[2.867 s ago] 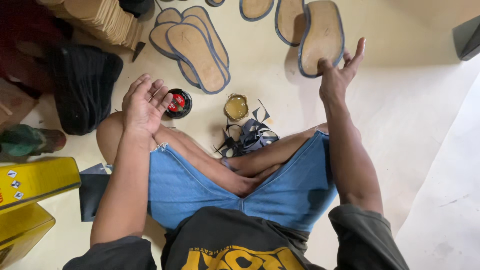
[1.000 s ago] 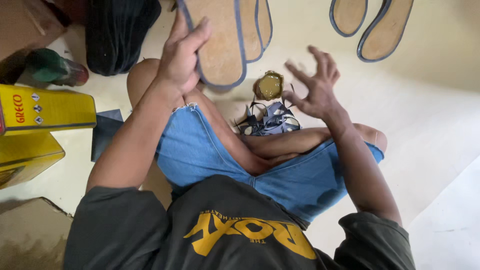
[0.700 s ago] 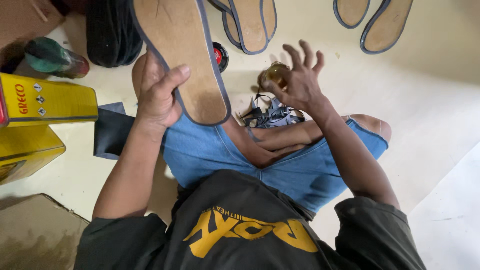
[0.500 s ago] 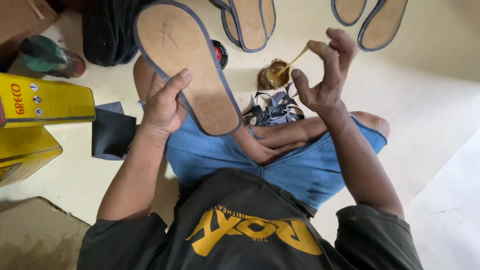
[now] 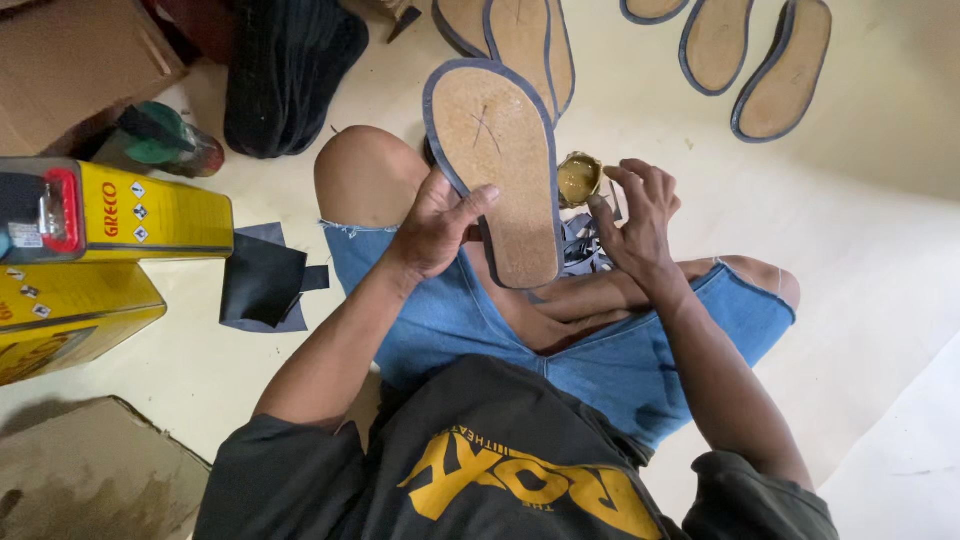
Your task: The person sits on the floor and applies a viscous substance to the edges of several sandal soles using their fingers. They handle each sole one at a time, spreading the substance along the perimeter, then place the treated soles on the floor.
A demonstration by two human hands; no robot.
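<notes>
Cream floor spreads under me where I sit cross-legged. At my far left lie two yellow cans, then a black scrap. My left hand is clamped on the edge of a sandal sole, held flat side up over my knee. I judge it best kept level and steady, thumb off the tan face. Just beside its right edge sits a small open tin of amber glue, my right hand curled loosely near it; whether it holds anything I cannot tell. More soles lie beyond, well apart.
</notes>
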